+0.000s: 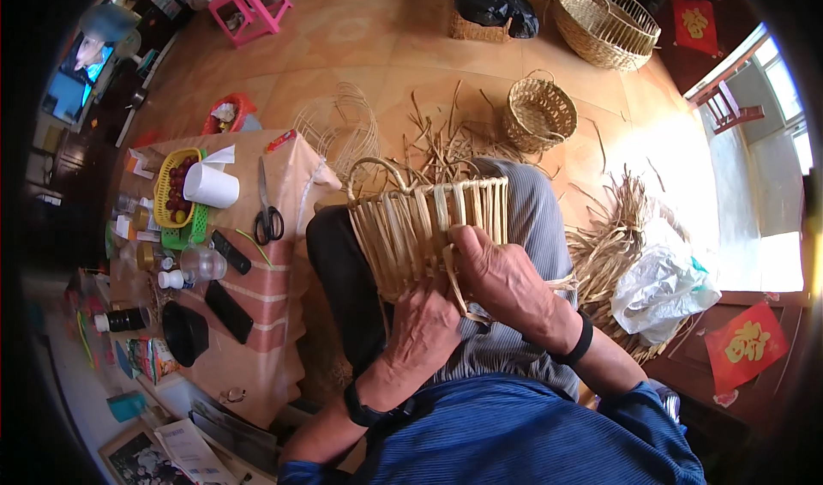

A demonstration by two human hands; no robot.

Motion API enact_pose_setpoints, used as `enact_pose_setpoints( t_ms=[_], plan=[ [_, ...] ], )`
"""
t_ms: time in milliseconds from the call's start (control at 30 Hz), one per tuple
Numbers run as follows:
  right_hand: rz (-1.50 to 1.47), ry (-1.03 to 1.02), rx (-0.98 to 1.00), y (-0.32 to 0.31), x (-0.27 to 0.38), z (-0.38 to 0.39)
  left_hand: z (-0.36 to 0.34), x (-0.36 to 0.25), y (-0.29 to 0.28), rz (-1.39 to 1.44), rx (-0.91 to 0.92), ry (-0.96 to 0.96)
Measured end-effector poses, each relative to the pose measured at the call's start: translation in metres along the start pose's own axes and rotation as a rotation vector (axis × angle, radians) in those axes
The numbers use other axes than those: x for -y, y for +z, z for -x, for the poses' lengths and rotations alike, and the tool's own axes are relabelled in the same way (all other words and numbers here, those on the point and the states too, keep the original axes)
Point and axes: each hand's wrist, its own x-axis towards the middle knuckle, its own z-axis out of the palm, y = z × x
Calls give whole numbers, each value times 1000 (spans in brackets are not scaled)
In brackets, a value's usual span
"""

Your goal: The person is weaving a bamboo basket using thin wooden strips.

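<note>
A half-woven basket (386, 240) of pale straw strips, with a rope-like handle arching at its left, rests on my lap. My left hand (416, 331) is closed on the lower edge of the basket, its fingertips partly hidden. My right hand (506, 292) grips the basket's lower right, thumb raised against the vertical strips. A loose strand (459, 301) hangs down between my hands, and more strip ends poke out to the right.
At left, a cloth-covered table (257, 305) holds scissors (268, 219), fruit, bottles and dark handheld objects. Dry strips (617, 236) and a plastic bag (664, 288) lie at right. Ahead are a finished small basket (531, 125), a larger one (600, 39) and a pink stool (249, 13).
</note>
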Motion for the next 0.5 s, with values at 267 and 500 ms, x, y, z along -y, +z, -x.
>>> enact_pose_setpoints(
  t_ms=[267, 500],
  plan=[
    [-27, 140, 41, -11, 24, 22, 6, 5, 1, -3, 12, -11],
    [-951, 341, -425, 3, -41, 31, -9, 9, -5, -21, -7, 36]
  ],
)
